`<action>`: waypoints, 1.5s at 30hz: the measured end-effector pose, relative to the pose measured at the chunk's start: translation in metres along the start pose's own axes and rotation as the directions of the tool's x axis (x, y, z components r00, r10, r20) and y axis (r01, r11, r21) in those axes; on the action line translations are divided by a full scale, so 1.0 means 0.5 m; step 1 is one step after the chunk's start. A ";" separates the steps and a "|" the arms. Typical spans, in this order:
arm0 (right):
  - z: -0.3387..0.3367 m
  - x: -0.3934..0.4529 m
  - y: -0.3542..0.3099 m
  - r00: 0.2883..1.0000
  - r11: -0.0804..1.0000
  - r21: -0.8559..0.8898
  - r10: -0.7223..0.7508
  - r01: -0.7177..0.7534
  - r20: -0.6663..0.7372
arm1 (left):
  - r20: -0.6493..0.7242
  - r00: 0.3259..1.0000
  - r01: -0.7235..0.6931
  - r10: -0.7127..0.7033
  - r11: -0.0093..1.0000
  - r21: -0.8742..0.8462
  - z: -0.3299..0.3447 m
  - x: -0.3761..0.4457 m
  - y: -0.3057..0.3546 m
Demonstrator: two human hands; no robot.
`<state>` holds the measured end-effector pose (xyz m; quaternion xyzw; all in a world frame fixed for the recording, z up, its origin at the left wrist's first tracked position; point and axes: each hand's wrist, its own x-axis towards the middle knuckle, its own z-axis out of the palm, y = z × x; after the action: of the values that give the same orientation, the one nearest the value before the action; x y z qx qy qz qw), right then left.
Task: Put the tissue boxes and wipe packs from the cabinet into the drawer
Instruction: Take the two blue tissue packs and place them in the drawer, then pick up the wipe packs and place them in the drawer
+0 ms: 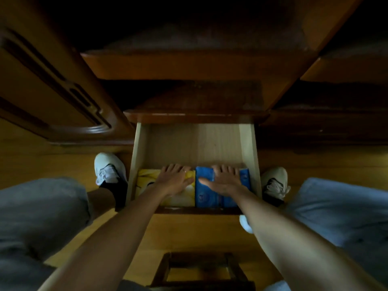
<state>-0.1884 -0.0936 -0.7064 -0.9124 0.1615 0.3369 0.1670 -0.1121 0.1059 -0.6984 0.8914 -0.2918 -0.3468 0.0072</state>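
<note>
With both packs down, I'm seating them at the drawer's front end.

Left hand lies spread and flat on the yellow pack; right hand lies spread and flat on the blue pack. They sit side by side, touching, probably pressed flush to leave the bare rear for more. Cabinet shelves above look dark; contents unclear.

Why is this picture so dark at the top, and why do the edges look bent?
Head view: light reaches the pale drawer, where the left hand lies on the yellow pack and the right hand on the blue pack, while the cabinet above sinks into shadow; the wide lens bows the cabinet door and stretches the forearms; the picture is slightly soft overall.
</note>
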 end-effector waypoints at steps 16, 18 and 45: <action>-0.360 -0.270 0.000 0.771 0.884 0.174 -0.264 0.434 -0.580 | -0.802 0.570 -0.196 0.177 0.978 0.076 -0.447 -0.284 0.118; -0.474 -0.340 -0.012 0.595 0.820 0.115 -0.303 0.561 -0.744 | -0.924 0.314 -0.216 0.219 0.964 0.155 -0.541 -0.342 0.141; -0.914 -0.394 -0.098 0.224 0.969 -0.246 -0.245 0.023 -0.943 | -0.886 0.448 0.205 -0.119 0.978 -0.028 -0.963 -0.286 0.163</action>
<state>-0.0542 -0.2028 -0.2373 -0.9459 0.1197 -0.3007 -0.0230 0.0616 0.0219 -0.2274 0.9649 -0.1737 0.1770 0.0867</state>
